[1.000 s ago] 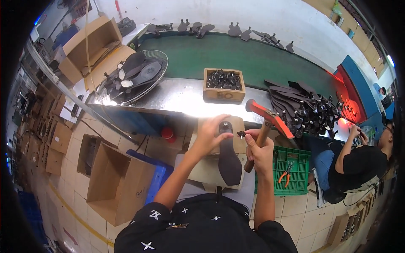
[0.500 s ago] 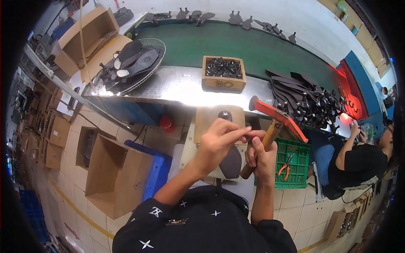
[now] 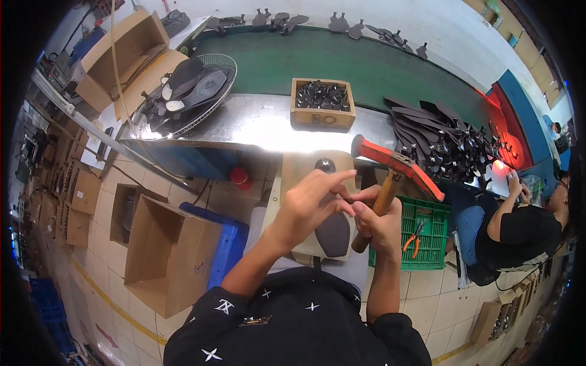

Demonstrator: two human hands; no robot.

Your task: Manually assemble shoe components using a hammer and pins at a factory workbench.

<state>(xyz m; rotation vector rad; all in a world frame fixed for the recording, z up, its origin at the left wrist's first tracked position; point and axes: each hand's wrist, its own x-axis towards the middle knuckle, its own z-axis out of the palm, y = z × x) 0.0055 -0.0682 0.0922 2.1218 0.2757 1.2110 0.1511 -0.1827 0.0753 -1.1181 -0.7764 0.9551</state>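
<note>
- Fingers (image 3: 343, 175) of the left hand (image 3: 299, 201) were bunched near the thumb, with the index finger sticking out; couldn't tell if they were pinching anything, the tips hid it.
- Right hand (image 3: 379, 226) was curled round the hammer (image 3: 383, 195), red head up, wooden handle angled down to the lower left. Its thumb and fingertips met the left ones around mid-frame, and any small piece between them was too hidden to make out.
- Dark sole (image 3: 333, 236) lay on the pale stand (image 3: 299, 163) at centre frame, under the hands and partly covered by the left one. Hammer was off it.
- Progress-wise, I'd call that sole partway done: it was laid out, but hands and hammer were busy just above it.
- Stuff that looked further along, I reckon: the heap of soles (image 3: 421, 131) at right of centre on the worktop (image 3: 244, 125), with shiny bits among it. Couldn't tell if those were finished.
- Plenty left, judging by the wooden box (image 3: 322, 118), upper middle, loaded with small dark parts (image 3: 321, 94).
- Orange-handled pliers (image 3: 417, 239) sat unused in the green crate (image 3: 441, 262), lower right of centre.
</note>
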